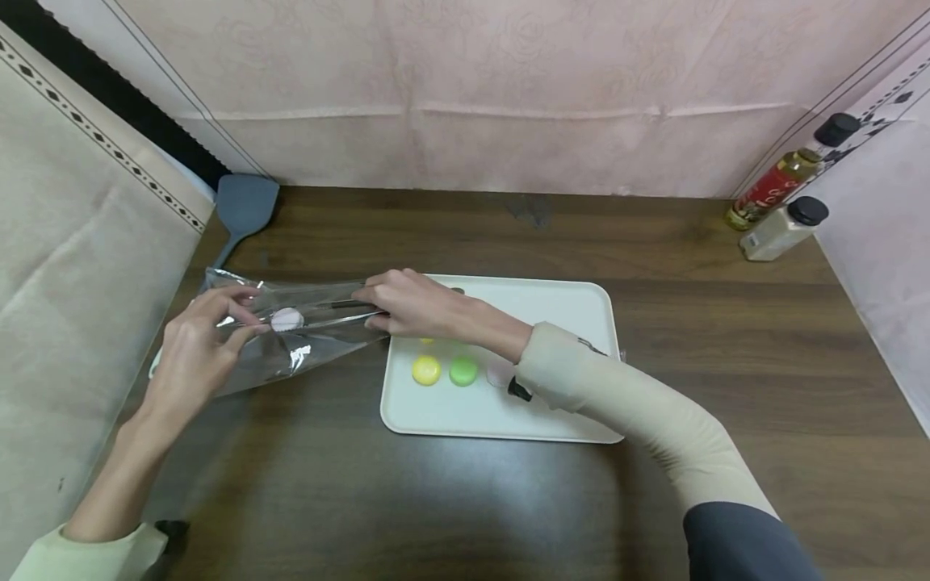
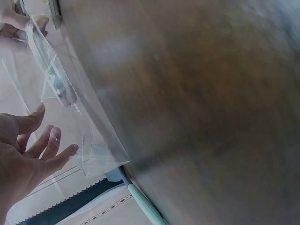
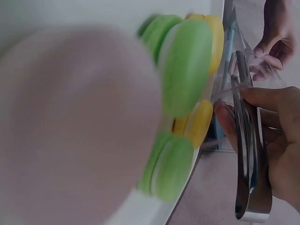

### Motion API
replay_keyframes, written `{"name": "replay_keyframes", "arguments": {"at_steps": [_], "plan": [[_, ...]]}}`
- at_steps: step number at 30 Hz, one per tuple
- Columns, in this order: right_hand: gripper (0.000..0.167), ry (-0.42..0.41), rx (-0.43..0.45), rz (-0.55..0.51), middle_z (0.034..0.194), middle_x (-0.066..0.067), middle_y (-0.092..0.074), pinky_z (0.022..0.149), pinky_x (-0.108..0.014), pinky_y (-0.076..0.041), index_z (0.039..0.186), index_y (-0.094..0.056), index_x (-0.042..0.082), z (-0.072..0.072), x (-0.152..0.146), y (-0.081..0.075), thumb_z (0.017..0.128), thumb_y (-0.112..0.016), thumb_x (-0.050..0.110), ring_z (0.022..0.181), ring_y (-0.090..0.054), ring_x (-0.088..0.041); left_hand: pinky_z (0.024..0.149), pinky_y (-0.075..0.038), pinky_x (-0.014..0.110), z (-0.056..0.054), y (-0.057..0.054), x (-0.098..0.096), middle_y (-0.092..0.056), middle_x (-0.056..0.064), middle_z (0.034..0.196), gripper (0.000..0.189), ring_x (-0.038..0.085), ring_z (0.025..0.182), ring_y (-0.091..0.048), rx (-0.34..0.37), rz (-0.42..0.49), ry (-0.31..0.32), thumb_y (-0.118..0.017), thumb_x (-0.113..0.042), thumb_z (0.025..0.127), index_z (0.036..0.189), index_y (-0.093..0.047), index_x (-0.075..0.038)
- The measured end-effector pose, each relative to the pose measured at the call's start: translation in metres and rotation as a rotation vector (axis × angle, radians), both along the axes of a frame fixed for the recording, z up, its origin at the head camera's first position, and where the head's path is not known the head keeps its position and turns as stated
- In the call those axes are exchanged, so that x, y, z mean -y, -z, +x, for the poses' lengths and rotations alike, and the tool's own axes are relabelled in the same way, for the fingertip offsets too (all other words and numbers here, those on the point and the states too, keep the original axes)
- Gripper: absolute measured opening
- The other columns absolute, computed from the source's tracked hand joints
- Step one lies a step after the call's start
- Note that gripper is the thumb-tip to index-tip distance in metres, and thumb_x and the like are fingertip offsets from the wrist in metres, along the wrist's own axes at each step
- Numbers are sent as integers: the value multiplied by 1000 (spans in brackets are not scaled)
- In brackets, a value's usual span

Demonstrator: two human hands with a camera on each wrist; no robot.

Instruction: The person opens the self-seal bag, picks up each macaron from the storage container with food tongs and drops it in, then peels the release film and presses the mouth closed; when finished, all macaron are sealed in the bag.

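Observation:
My right hand [image 1: 417, 303] grips metal tongs [image 3: 248, 154], with the edge of a clear plastic bag [image 1: 320, 355] gathered at its fingers. The bag stretches leftward from there over the table. A pale macaron [image 1: 286, 319] shows through the film at the tongs' far end. Beside that end is my left hand [image 1: 199, 335], right at the film. Its thumb and fingers [image 2: 56, 133] are spread apart in the left wrist view. On the white tray [image 1: 501, 420] under my right forearm lie a yellow macaron [image 1: 425, 370], a green macaron [image 1: 462, 370] and a pale pink one, partly hidden.
A blue-grey spatula [image 1: 247, 206] lies at the back left, its handle partly behind the bag. At the back right stand a red-labelled bottle [image 1: 770, 194] and a black-capped jar [image 1: 777, 232]. Pale cloth [image 1: 508, 97] borders the wooden table [image 1: 690, 323] behind and at both sides.

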State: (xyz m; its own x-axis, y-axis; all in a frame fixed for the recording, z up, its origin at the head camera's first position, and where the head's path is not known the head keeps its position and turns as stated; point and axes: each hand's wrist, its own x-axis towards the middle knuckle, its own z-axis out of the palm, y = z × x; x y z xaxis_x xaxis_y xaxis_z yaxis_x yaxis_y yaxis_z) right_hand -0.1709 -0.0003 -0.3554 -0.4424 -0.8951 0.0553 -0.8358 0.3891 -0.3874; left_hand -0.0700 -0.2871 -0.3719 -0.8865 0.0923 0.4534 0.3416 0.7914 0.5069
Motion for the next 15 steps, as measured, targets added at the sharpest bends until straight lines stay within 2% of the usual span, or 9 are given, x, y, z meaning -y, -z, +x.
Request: {"name": "replay_keyframes", "arguments": {"at_steps": [3,9,11,15], "plan": [[22,0,2,0,110,-9,-75,76,-30,-56,126,-74,3,1,11,1,109,-71,16,82,-61,-12,105,-27,-2,0,0,1,-76,23,125,21,40,118,-66,-14,-2,3,-85,18,83,87,-71,2],[39,3,14,14,141,-14,-73,77,-28,-58,146,-67,1,3,29,5,110,-67,13,89,-68,-14,106,-28,-1,-2,0,1,-76,23,124,22,40,117,-66,-4,7,21,-85,17,84,87,-71,1],[40,4,14,24,143,-15,-72,74,-28,-55,148,-65,0,4,34,7,110,-67,12,86,-66,-14,105,-27,-1,-2,0,1,-76,23,124,22,41,118,-67,5,8,25,-85,17,84,87,-70,0],[34,11,-21,26,138,-14,-74,72,-27,-55,142,-69,0,4,40,11,110,-66,12,82,-62,-13,104,-27,-2,-2,0,1,-76,24,123,24,41,118,-67,3,3,33,-85,17,83,86,-68,1]]}}
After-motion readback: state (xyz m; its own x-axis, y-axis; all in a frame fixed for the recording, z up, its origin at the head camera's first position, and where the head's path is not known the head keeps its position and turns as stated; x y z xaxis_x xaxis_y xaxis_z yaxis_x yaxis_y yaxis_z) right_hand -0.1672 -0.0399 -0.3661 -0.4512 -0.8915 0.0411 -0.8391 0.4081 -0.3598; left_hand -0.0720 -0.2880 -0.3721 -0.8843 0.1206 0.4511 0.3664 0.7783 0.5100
